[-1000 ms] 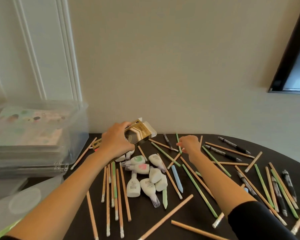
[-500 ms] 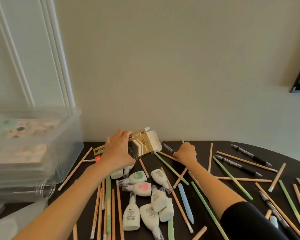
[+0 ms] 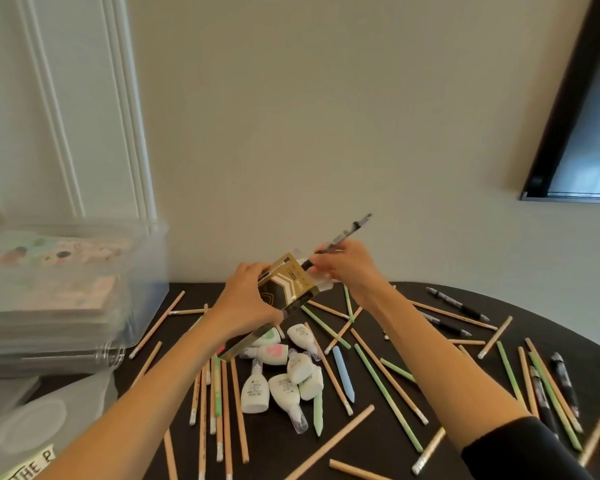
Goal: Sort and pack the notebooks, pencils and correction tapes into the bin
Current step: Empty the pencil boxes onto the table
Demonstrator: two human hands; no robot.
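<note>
Pencils [image 3: 238, 403] of bare wood are scattered across the black table [image 3: 201, 294], mixed with green pencils [image 3: 388, 398] and one pale blue pencil [image 3: 343, 374]. A black pencil [image 3: 343, 239] is pinched in the fingers of the right hand [image 3: 347, 271] and held tilted above the far middle of the table. Its upper end points up and to the right, and its lower end is at the open end of a gold and black box [image 3: 286, 292]. Whether that lower end is already inside the box cannot be told, since fingers and blur hide the mouth. The box is gripped around its middle by the left hand [image 3: 243, 306] and is raised clear of the table, slanted, with its open end toward the right hand. Below the box, near the middle of the table, white correction tapes [image 3: 284, 370] are gathered in a cluster, several touching one another. More black pencils [image 3: 458, 308] are seen at the far right, well apart from both hands. At the left a clear plastic bin [image 3: 146, 271] is placed, and patterned notebooks [image 3: 49, 251] are stacked inside it. What appears to be a clear lid [image 3: 32, 431] is seen at the near left, with a lettered paper label [image 3: 25, 465] beside it. A dark framed screen [image 3: 575, 133] is mounted on the wall at the upper right
</note>
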